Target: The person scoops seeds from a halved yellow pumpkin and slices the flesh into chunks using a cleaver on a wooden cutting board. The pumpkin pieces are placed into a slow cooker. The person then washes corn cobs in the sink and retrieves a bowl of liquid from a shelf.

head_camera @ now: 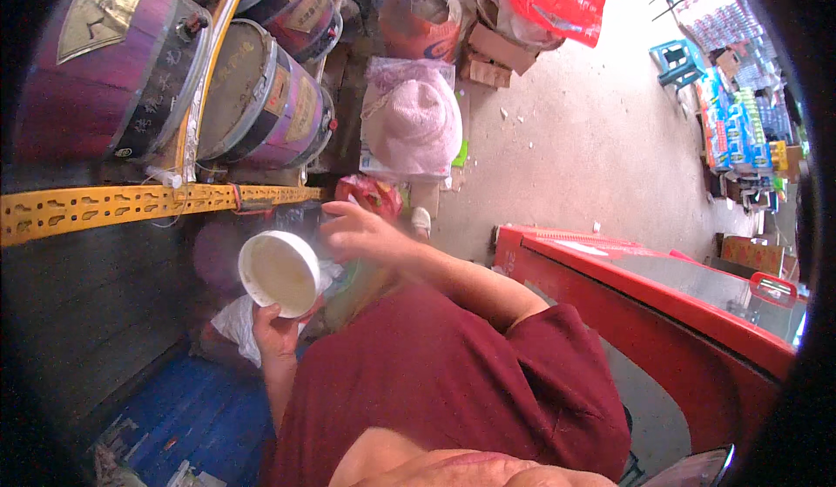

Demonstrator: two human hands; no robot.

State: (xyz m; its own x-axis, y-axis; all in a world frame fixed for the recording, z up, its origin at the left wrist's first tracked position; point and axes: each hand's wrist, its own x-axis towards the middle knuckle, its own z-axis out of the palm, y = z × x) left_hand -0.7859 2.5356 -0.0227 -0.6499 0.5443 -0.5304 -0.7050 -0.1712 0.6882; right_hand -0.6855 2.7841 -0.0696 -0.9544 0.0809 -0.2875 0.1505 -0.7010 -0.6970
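Note:
My left hand grips a white round bowl by its lower edge. The bowl is tipped so its inside faces me, and the inside looks pale cream; whether that is contents or the bowl's own surface I cannot tell. To the right of the bowl and apart from it, my right hand is raised with its fingers stretched and apart, slightly blurred. Nothing shows in its grasp. Just beyond those fingers is a red plastic bag. A whitish plastic bag lies beneath and beside my left hand.
A yellow perforated rack beam runs along the left, below several purple and black barrels. Ahead, a pink knitted hat rests on a box. A red chest freezer stands at right. A teal stool is farther off.

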